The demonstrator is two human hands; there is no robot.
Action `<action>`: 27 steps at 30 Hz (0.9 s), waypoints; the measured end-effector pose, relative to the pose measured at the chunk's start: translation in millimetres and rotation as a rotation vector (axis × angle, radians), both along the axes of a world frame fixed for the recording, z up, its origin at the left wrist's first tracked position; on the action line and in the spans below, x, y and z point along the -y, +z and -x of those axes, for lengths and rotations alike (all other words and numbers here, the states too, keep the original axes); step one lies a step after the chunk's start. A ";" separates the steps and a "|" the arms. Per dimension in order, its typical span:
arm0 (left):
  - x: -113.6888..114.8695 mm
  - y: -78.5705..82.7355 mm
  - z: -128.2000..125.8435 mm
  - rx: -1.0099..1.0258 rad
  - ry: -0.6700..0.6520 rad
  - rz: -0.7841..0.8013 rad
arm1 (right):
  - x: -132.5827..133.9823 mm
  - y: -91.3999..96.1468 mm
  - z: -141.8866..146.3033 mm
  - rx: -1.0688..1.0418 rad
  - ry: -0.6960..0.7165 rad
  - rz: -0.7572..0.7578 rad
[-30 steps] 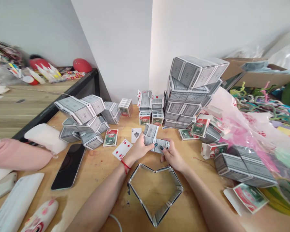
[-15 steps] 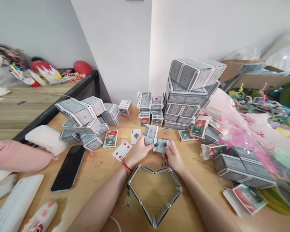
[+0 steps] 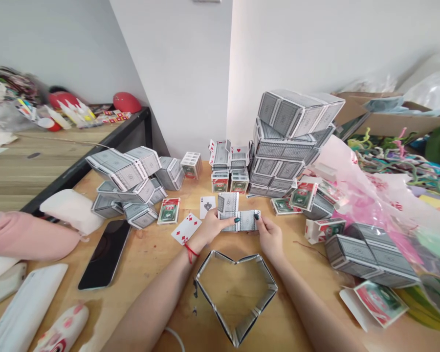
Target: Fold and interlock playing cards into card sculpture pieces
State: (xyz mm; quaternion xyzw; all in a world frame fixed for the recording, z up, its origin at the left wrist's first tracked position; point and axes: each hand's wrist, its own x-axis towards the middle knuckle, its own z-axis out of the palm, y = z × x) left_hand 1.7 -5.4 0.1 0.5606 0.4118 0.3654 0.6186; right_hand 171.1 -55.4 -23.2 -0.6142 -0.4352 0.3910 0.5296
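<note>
1. Your left hand [image 3: 209,228] is clamped on the joined grey-backed playing cards [image 3: 229,201], its dark-nailed thumb lying across their face; its other fingers are mostly hidden.
2. Your right hand [image 3: 271,238] pinches the right end of the same piece, thumb on top near the corner; the fingers behind it are largely out of sight.
3. The piece lies between your two hands in an L shape, one part pointing away from you, the other running right. You cannot tell whether it touches the wooden table [image 3: 150,274].
4. Nearer you, between your forearms, a heart-shaped card frame [image 3: 267,295] stands on edge.
5. Just beyond your left wrist, which wears a red bracelet [image 3: 190,250], lie a face-up diamonds card [image 3: 187,229] and an ace of spades [image 3: 207,206].
6. Farther left are a red-and-green card box [image 3: 168,211] and a black-screened phone [image 3: 104,255].
7. Behind your right hand rises a tall stack of card blocks [image 3: 282,146].
</note>
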 end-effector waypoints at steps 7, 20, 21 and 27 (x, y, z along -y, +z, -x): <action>4.7 8.8 -2.7 -0.117 -0.093 -0.048 | -0.7 -1.9 0.8 -0.020 -0.085 0.014; 9.5 20.0 -3.1 -0.171 -0.101 -0.025 | -8.6 -5.5 -10.0 -0.138 -0.215 0.017; 9.7 21.1 -3.3 -0.175 -0.105 -0.029 | -8.8 -6.6 -9.9 -0.144 -0.218 0.021; 10.1 21.3 -3.0 -0.189 -0.101 -0.044 | -9.0 -7.0 -10.4 -0.179 -0.216 0.023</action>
